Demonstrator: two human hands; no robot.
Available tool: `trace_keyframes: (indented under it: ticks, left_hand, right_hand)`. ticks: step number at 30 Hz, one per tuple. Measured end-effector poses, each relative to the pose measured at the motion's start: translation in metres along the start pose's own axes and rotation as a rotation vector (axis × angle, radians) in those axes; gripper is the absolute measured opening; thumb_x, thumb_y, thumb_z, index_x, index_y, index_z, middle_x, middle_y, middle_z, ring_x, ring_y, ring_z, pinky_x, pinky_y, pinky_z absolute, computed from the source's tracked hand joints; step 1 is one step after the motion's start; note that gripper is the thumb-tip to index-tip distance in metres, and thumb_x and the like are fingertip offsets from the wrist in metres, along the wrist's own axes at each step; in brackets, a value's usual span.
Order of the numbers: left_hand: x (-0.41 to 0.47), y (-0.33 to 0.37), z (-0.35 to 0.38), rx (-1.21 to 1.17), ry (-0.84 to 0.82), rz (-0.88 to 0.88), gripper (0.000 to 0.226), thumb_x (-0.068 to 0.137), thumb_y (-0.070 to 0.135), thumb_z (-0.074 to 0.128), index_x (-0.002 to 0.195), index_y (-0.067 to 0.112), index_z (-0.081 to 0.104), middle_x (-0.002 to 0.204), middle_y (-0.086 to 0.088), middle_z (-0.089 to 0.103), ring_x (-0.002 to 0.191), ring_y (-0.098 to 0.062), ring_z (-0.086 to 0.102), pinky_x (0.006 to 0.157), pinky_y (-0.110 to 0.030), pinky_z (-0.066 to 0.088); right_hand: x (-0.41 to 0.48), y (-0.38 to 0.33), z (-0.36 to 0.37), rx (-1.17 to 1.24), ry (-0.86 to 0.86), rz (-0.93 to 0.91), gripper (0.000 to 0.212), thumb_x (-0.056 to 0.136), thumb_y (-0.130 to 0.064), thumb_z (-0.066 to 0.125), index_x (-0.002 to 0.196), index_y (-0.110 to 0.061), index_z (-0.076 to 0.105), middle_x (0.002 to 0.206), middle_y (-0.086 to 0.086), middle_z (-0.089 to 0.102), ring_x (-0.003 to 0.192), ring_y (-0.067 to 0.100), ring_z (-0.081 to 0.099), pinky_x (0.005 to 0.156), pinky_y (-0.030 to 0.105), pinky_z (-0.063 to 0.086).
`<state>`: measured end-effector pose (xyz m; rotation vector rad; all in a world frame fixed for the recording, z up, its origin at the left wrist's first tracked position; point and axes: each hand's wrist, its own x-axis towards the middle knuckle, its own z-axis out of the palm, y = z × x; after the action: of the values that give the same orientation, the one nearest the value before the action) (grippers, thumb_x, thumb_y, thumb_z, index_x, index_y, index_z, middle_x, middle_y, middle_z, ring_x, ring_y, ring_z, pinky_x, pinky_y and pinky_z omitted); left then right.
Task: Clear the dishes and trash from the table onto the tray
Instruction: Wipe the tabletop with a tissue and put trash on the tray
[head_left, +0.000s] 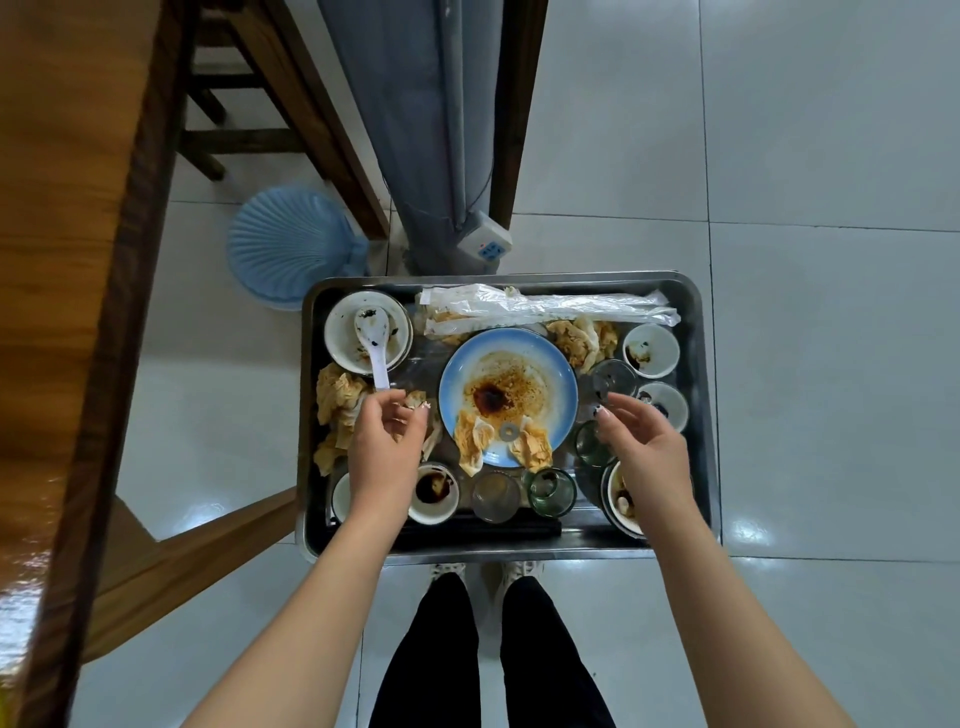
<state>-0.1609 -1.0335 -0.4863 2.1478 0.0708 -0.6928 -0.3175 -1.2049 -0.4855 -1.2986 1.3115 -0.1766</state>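
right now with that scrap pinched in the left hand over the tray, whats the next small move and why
Probably open the left hand and drop the crumpled napkin scrap onto the tray. It is pinched at the fingertips right above the soiled napkins beside the blue plate, so it would land with the other trash. The right hand looks empty.
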Motion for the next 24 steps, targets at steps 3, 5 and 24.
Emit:
trace_keyframes:
  ticks: [3, 5, 24]
  left_hand:
    - [-0.002, 0.006, 0.004, -0.022, 0.027, 0.053, 0.019, 0.092, 0.025, 0.061, 0.108, 0.026, 0.049, 0.088, 0.011, 0.057, 0.080, 0.000, 0.054, 0.062, -0.011, 0.039]
    - [-0.001, 0.011, 0.007, -0.015, 0.032, 0.079, 0.020, 0.092, 0.024, 0.061, 0.108, 0.025, 0.049, 0.087, 0.011, 0.056, 0.079, 0.001, 0.053, 0.060, -0.009, 0.039]
    - [-0.032, 0.040, -0.002, -0.146, -0.001, 0.047, 0.017, 0.093, 0.021, 0.058, 0.107, 0.024, 0.049, 0.090, 0.009, 0.056, 0.079, 0.000, 0.052, 0.059, -0.005, 0.041]
  right_hand:
    - [0.006, -0.004, -0.005, -0.002, -0.037, -0.018, 0.031, 0.089, -0.020, 0.065, 0.119, -0.021, 0.061, 0.105, -0.001, 0.066, 0.101, 0.017, 0.064, 0.084, 0.026, 0.051]
    - [0.009, -0.006, -0.008, 0.023, -0.019, -0.020, 0.032, 0.089, -0.021, 0.066, 0.120, -0.022, 0.061, 0.108, 0.001, 0.067, 0.103, 0.018, 0.064, 0.090, 0.031, 0.052]
    - [0.003, -0.069, 0.020, -0.042, -0.130, -0.108, 0.027, 0.089, -0.022, 0.066, 0.115, -0.025, 0.060, 0.107, 0.000, 0.067, 0.102, 0.019, 0.065, 0.087, 0.035, 0.056]
